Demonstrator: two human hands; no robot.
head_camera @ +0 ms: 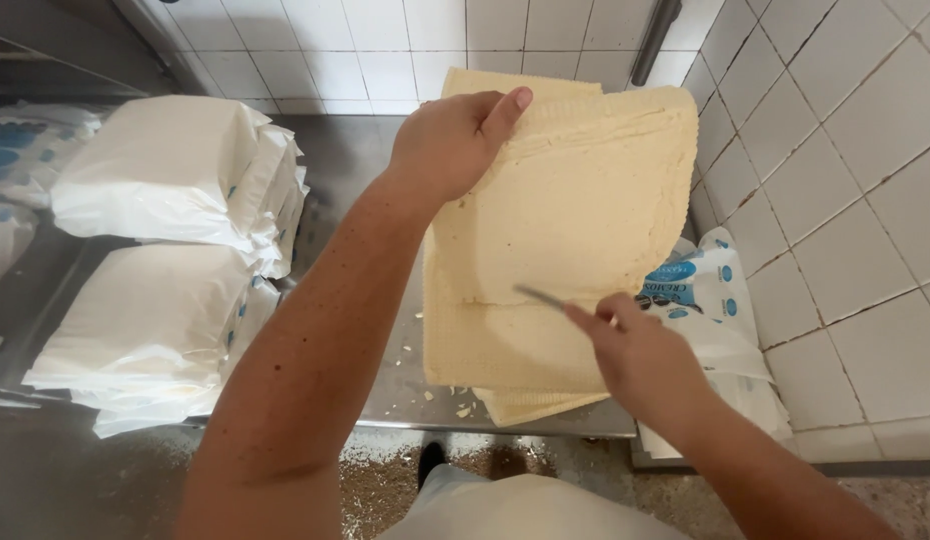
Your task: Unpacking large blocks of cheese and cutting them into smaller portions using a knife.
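Both forearms reach away from the camera over a steel counter [385, 390], above a crumb-strewn floor. On the near right, the right hand [640, 355] is closed around a thin knife [541, 297], whose blade points left and away, its tip lying against the face of a top slab [575, 200] of pale yellow cheese. Farther off, the left hand [455, 140] grips that slab's upper left corner, thumb over the front, and tilts it up off the slab stack [505, 350] lying flat beneath it at the counter's right end. The lifted slab lies directly beyond the right hand and below the left, its broad face turned toward the camera and its lower edge running left to right just past the blade; the knife hand is the nearer of the two. To the left, well apart, sit piles of white wrapped packages [155, 260]. Empty printed bags [705, 300] lie against the tiled wall [845, 180] on the right.
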